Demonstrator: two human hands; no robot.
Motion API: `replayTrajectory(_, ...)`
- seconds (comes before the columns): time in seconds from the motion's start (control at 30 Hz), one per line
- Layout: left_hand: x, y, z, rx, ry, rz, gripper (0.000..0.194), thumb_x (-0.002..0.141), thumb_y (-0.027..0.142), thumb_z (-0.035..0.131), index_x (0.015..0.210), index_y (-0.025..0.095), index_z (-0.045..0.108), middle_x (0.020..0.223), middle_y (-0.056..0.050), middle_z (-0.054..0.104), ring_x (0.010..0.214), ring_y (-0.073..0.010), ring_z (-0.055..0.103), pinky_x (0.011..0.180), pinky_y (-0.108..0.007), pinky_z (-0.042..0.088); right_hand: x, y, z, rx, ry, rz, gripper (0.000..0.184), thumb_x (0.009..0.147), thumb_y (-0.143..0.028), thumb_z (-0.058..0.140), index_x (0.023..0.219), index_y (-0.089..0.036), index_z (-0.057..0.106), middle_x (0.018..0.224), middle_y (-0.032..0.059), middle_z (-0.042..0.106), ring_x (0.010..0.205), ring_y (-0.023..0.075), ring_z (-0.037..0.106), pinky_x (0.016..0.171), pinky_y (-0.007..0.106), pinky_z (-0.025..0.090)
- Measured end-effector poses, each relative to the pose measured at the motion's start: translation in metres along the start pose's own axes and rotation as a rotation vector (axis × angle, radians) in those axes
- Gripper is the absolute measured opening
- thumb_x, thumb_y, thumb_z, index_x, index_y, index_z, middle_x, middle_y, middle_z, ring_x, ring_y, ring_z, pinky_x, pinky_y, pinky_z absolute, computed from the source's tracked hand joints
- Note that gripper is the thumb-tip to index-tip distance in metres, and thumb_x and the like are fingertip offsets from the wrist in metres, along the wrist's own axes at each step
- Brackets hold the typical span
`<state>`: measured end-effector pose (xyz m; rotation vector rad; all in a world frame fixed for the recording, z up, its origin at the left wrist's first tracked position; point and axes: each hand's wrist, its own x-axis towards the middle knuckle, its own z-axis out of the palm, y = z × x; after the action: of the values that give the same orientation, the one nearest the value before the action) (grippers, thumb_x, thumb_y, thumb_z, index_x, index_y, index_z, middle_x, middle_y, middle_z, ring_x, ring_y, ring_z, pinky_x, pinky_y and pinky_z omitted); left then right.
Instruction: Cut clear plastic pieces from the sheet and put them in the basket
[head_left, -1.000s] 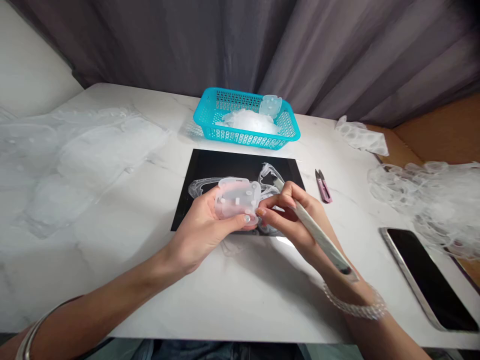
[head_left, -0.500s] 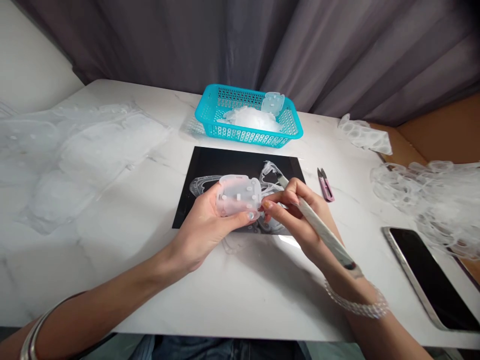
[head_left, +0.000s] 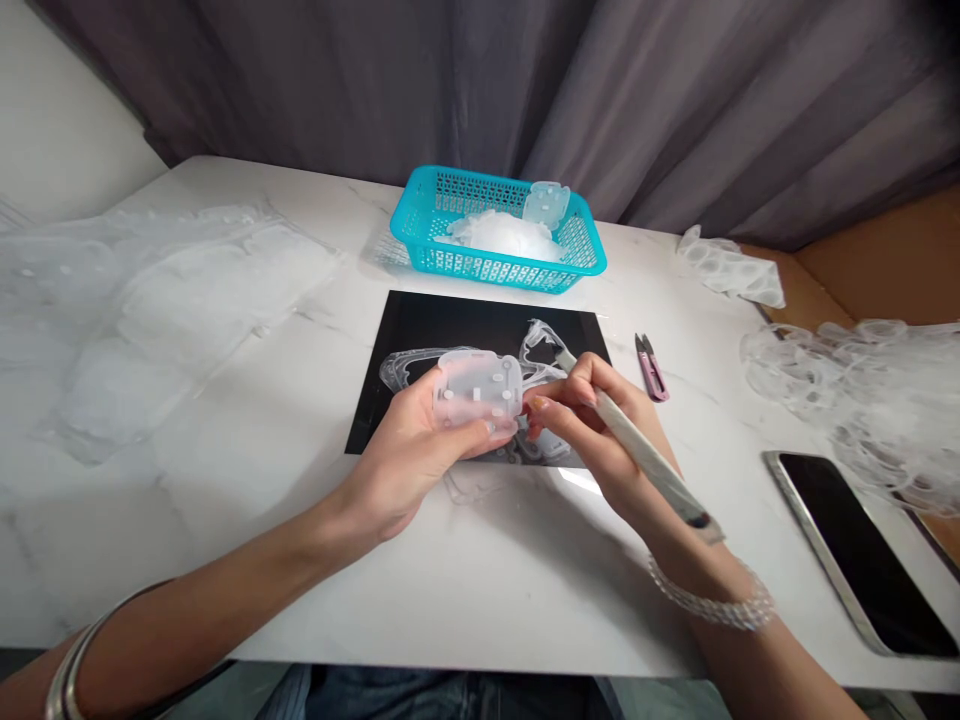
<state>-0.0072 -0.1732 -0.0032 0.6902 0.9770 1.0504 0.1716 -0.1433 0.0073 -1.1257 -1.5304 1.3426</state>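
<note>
My left hand [head_left: 409, 440] holds a translucent, frosted silicone-like piece [head_left: 478, 390] with rounded corners and small raised dots, its thumb along the lower edge. The fingertips of my right hand [head_left: 592, 420] are pinched at the piece's right edge. A long flat tool with a pale handle [head_left: 649, 465] is also gripped in that hand, lying back across the palm to the wrist; whether it is tweezers or a knife I cannot tell. Clear, looped offcuts [head_left: 409, 370] lie on the black mat [head_left: 450, 315] under and beside both hands.
Behind the mat stands a turquoise basket [head_left: 487, 270] of similar frosted pieces. Pink-handled thread snips [head_left: 651, 370] lie to the right, near a phone [head_left: 862, 550] and a heap of clear offcuts [head_left: 877, 410]. A clear bag of pieces [head_left: 187, 300] covers the left side.
My left thumb has drawn back slightly to the left along the piece's lower edge. The right fingertips have shifted a little at its right edge. Both hands keep their holds.
</note>
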Motion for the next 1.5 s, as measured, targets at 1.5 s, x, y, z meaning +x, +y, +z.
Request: replayTrajectory(1.5,-0.012,0.002,0.011,0.279,0.212,0.191,0.035,0.085,0.031,0.073,0.117,0.020,0.069,0.078,0.000,0.075,0.063,-0.0169,0.073,0.066,-0.027,0.061,-0.006,0.003,0.018,0.461,0.023,0.286,0.045,0.075,-0.018,0.080,0.076,-0.024,0.036,0.070,-0.0057,0.066,0.060,0.0104,0.056,0.059,0.024,0.045)
